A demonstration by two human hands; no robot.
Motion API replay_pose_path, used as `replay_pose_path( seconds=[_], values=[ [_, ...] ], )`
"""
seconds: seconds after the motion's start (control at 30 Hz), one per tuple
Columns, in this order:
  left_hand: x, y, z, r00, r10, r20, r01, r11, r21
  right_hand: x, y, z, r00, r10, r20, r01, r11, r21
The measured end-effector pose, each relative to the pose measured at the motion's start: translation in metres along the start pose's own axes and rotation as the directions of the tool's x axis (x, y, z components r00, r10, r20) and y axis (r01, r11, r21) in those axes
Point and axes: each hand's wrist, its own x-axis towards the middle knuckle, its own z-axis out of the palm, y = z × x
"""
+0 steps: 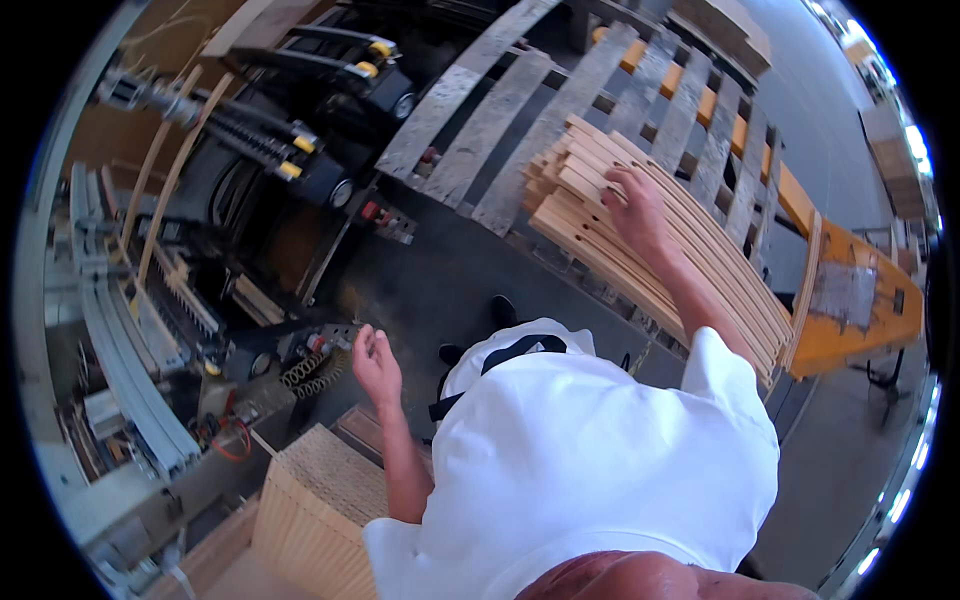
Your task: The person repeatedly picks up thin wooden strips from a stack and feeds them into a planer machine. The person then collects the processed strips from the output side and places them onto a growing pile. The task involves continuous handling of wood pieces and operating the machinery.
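Note:
My right hand (637, 208) is over a stack of long, narrow wooden slats (690, 250) on the right. Its fingers are spread and bent, with the tips at the upper slats; I see no slat lifted in it. Dark holes or knots show near some slat ends. The stack lies on a grey wooden pallet (470, 115). My left hand (377, 370) hangs in the air at the left, its fingers loosely bent and holding nothing. Below it, near my left forearm, stands a block of tightly stacked pale wooden pieces (330, 470).
On the left is a machine with metal rails (125, 350), yellow-tipped parts (290, 170) and two upright thin wooden strips (170, 170). A coiled hose (315, 375) hangs near my left hand. A yellow pallet truck (860, 310) stands at the pallet's right end. Grey floor (420, 260) lies between machine and pallet.

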Motion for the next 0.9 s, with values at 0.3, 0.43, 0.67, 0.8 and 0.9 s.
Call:
replay_pose_path(
  seconds=[0.3,0.43,0.67,0.8,0.9],
  values=[
    [0.079,0.047,0.077,0.958,0.105,0.267,-0.108,0.994,-0.002,-0.154,0.016,-0.093,0.952,0.300,-0.060,-0.301,0.879,-0.370],
    [0.125,0.062,0.091,0.929,0.168,0.329,-0.220,0.967,0.129,-0.171,0.017,-0.091,0.946,0.294,-0.137,-0.324,0.834,-0.447],
    [0.260,0.064,0.013,0.900,0.423,0.105,-0.432,0.898,0.084,-0.181,0.016,-0.089,0.954,0.301,-0.010,-0.266,0.826,-0.497],
    [0.402,0.037,-0.085,0.790,0.602,-0.116,-0.503,0.745,0.438,-0.102,-0.050,-0.076,0.957,0.291,-0.013,-0.255,0.816,-0.519],
    [0.498,0.033,-0.156,0.871,0.466,-0.154,-0.256,0.699,0.668,-0.031,-0.110,-0.059,0.985,0.167,0.049,-0.120,0.857,-0.502]
  ],
)
